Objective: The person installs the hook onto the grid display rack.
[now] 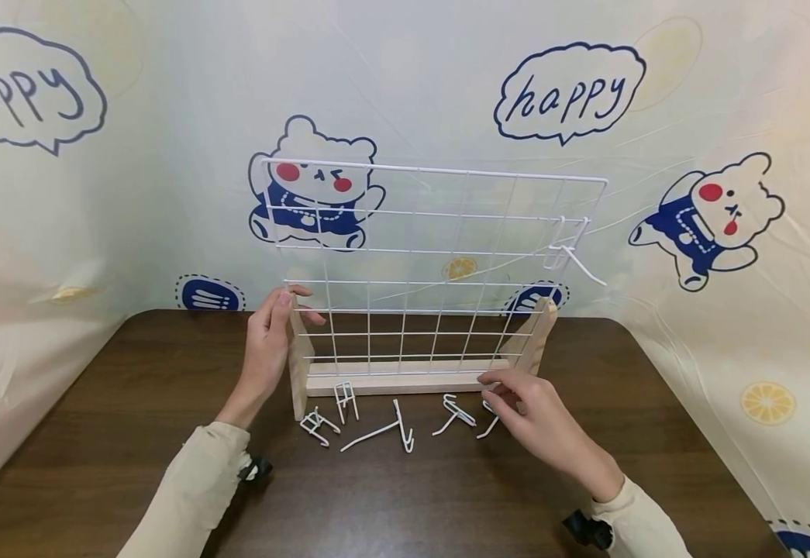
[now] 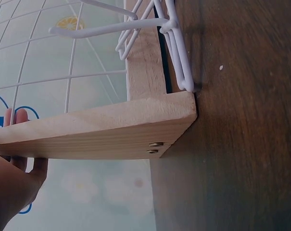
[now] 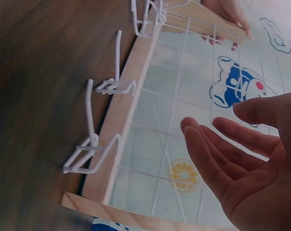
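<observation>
Your left fingers (image 1: pixel 281 308) grip the wire rack (image 1: pixel 411 382) by its side on the tabletop (image 1: pixel 391 504); your right fingers (image 1: pixel 509 379), loosely parted and empty, partly hide one hook (image 1: pixel 488 428) beside other loose hooks (image 1: pixel 456 411).

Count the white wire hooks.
6: one hook on the grid, upper right; five on the table: one leftmost, one just beyond it, one central, one right of centre, one partly hidden by the right hand.
</observation>
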`<action>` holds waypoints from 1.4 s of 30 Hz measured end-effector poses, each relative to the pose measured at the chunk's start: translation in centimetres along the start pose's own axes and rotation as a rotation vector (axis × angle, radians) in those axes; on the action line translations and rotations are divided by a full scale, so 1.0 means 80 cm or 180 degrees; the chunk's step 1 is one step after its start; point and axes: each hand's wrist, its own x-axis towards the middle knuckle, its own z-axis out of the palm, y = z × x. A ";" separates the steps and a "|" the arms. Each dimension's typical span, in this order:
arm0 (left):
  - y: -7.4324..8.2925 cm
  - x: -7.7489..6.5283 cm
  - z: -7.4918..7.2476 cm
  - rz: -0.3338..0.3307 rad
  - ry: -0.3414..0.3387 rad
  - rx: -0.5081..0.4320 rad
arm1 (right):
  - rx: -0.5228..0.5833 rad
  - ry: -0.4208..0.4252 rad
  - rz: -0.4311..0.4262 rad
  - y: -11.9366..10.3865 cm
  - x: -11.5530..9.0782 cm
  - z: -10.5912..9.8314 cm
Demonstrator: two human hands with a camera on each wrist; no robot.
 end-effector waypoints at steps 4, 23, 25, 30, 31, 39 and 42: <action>0.000 0.000 0.000 -0.0004 0.0018 0.0003 | -0.0102 -0.0195 0.0124 0.006 -0.001 0.005; -0.003 -0.001 -0.001 -0.0006 -0.0004 0.0024 | -0.0227 -0.0985 0.0258 0.032 -0.010 0.023; -0.003 0.000 -0.001 0.0005 -0.0006 0.0011 | -0.0219 -0.1051 0.0257 0.033 -0.011 0.025; -0.002 0.000 0.000 0.0015 -0.0013 -0.0002 | -0.0263 -0.1137 0.0215 0.036 -0.013 0.029; -0.002 0.000 0.000 0.0018 -0.0013 -0.0003 | -0.0275 -0.1144 0.0204 0.036 -0.014 0.030; -0.001 0.000 0.000 0.0017 -0.0009 0.0034 | -0.0298 -0.1180 0.0141 0.039 -0.014 0.033; 0.000 -0.001 0.000 0.0031 -0.0022 0.0020 | -0.0308 -0.1204 0.0141 0.038 -0.014 0.035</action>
